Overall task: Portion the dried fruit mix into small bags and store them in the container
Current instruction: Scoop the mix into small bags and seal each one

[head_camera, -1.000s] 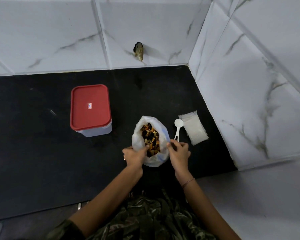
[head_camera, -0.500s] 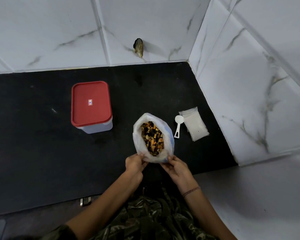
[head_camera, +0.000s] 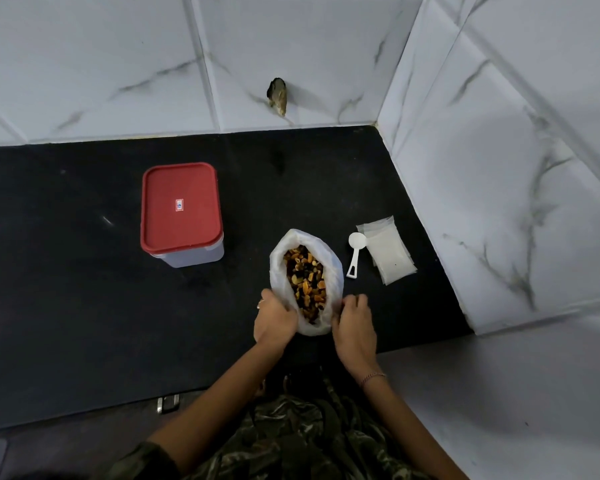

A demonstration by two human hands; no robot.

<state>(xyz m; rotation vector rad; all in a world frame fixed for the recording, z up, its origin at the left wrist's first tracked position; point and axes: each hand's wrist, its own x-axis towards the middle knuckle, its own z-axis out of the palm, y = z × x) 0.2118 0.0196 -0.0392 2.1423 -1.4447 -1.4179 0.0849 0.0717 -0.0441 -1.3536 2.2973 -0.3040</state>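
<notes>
Gripping open bag (head_camera: 331,271) at near rim, mid-counter (head_camera: 84,306): with left hand (head_camera: 274,320) curled round left side, with right hand (head_camera: 354,323) curled on right. Far left, lidded container (head_camera: 181,209); just right, scoop (head_camera: 355,252) beside small bags (head_camera: 392,258).

Open white bag (head_camera: 332,269) upright, fruit mix (head_camera: 305,282) exposed. Small bags (head_camera: 392,258) stacked flat, right. Red-lidded container (head_camera: 181,209) closed, left.

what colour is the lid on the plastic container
Red, with a small white label at its centre; the lid shows best in the head view.
</notes>
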